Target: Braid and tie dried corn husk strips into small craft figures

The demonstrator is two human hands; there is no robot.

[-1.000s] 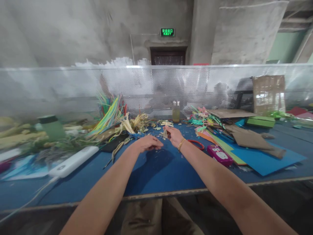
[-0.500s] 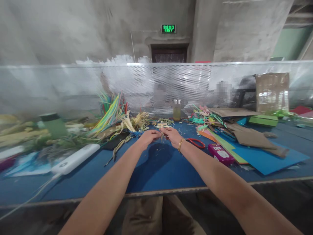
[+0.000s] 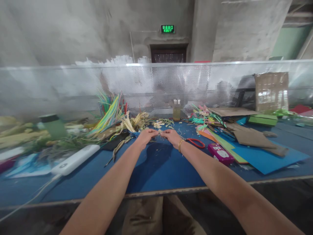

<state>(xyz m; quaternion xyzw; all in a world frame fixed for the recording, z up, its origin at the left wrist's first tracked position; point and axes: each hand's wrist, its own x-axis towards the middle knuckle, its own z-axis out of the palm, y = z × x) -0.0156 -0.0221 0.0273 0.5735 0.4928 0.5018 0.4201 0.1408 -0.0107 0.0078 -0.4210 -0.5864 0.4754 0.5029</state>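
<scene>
Over the tabletop (image 3: 166, 178), the left hand (image 3: 146, 137) and right hand (image 3: 173, 137) pinch a small pale piece (image 3: 159, 132) between them, seemingly mid-work; how much is left, I cannot tell. Scissors (image 3: 196, 143) lie beside the right wrist; scraps (image 3: 158, 124) lie beyond.

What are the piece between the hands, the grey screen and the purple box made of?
Piece: perhaps dried husk or straw, dull, pale, stringy.
Grey screen: probably bare metal, shiny, with punched holes.
Purple box: plastic or painted tin, smooth and printed; I can't tell which.
</scene>
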